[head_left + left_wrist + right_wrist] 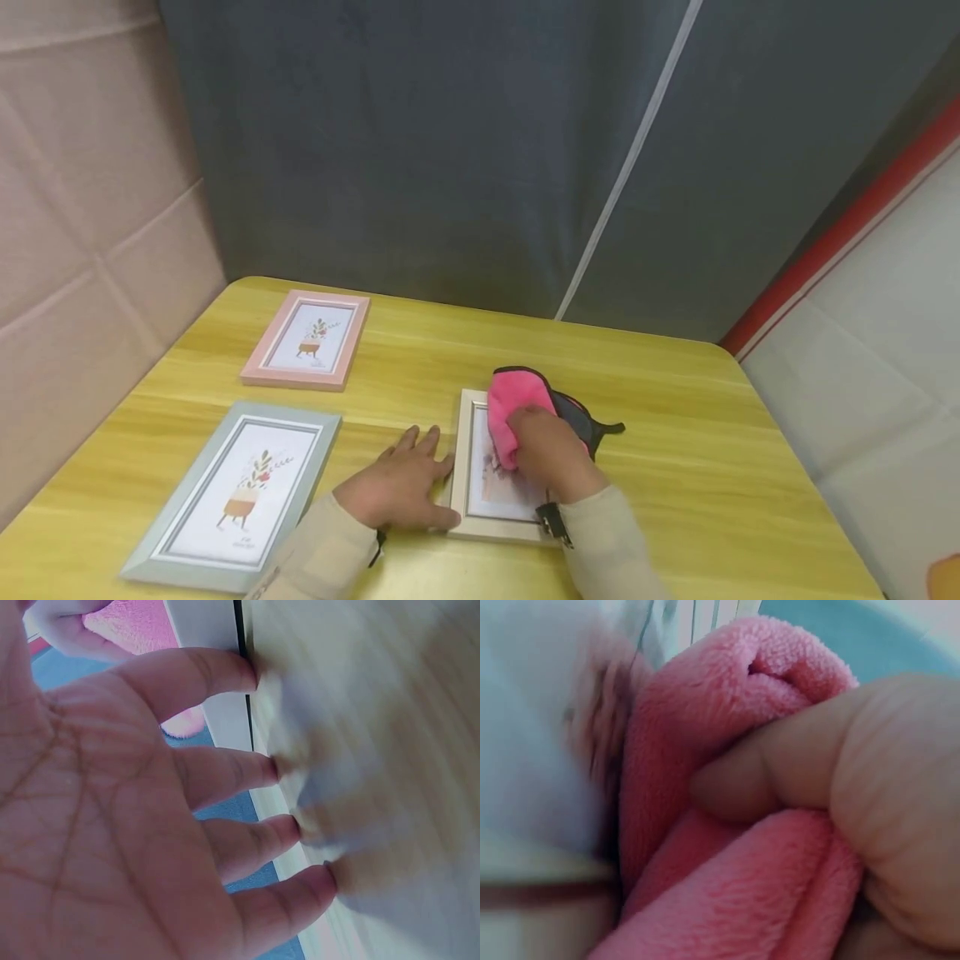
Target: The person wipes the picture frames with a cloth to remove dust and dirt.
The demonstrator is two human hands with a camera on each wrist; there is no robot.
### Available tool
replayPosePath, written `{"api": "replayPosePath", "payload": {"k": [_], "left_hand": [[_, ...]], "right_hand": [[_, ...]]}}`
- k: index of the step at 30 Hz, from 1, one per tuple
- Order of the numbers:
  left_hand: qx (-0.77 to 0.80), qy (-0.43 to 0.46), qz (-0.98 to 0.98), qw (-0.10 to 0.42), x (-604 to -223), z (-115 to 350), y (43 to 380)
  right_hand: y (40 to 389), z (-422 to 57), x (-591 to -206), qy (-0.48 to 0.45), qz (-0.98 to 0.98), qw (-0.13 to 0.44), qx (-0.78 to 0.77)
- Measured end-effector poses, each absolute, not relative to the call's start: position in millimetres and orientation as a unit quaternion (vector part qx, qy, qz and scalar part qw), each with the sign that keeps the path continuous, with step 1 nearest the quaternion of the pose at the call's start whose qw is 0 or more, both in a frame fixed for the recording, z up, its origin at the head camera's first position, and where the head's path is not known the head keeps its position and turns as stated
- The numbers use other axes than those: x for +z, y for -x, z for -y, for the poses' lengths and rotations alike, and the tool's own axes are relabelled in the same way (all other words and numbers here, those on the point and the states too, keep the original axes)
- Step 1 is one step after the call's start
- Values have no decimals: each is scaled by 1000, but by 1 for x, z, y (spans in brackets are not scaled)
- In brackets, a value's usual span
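A cream picture frame (461,454) lies flat on the table, its picture partly covered by a fluffy pink cloth (517,392) with a dark grey back. My right hand (551,450) grips the bunched cloth against the glass. In the right wrist view the thumb presses into a fold of the pink pile (705,735). Beside the frame's left edge, my left hand (405,487) rests with fingers spread, fingertips on the table and thumb at the frame's lower left corner. The left wrist view shows the bare palm (112,810) with nothing in it.
A pink picture frame (255,367) lies at the table's back left, and a larger pale green frame (187,467) in front of it. The cloth's dark loop (611,428) sticks out to the right. A dark grey curtain (420,150) hangs behind the wooden table (712,467).
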State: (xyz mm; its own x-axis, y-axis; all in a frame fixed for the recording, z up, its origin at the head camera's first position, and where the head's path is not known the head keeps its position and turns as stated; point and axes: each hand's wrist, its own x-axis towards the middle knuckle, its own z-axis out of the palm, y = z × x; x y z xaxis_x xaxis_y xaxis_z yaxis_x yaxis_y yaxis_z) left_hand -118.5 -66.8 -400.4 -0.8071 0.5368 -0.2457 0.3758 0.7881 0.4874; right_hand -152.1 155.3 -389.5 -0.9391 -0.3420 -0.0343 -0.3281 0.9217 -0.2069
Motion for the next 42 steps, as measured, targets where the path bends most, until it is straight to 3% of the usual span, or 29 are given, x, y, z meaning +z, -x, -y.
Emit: {"api": "replayPosePath", "payload": {"k": [8,20,28,42], "left_hand": [[211,-246,-927,187,-402,68,117],[225,-246,-922,199,-402,67,118],[221,-246,-924,193,-402,66,119],[222,-246,-923,194,-402,69,118]], "right_hand": [[149,-142,-393,224,-963,57,-140],[149,-168,-381,182,-957,76,-212],[147,-198,-369,104,-979,65,-165],[150,-188,-377,95,-983,70,-139]]}}
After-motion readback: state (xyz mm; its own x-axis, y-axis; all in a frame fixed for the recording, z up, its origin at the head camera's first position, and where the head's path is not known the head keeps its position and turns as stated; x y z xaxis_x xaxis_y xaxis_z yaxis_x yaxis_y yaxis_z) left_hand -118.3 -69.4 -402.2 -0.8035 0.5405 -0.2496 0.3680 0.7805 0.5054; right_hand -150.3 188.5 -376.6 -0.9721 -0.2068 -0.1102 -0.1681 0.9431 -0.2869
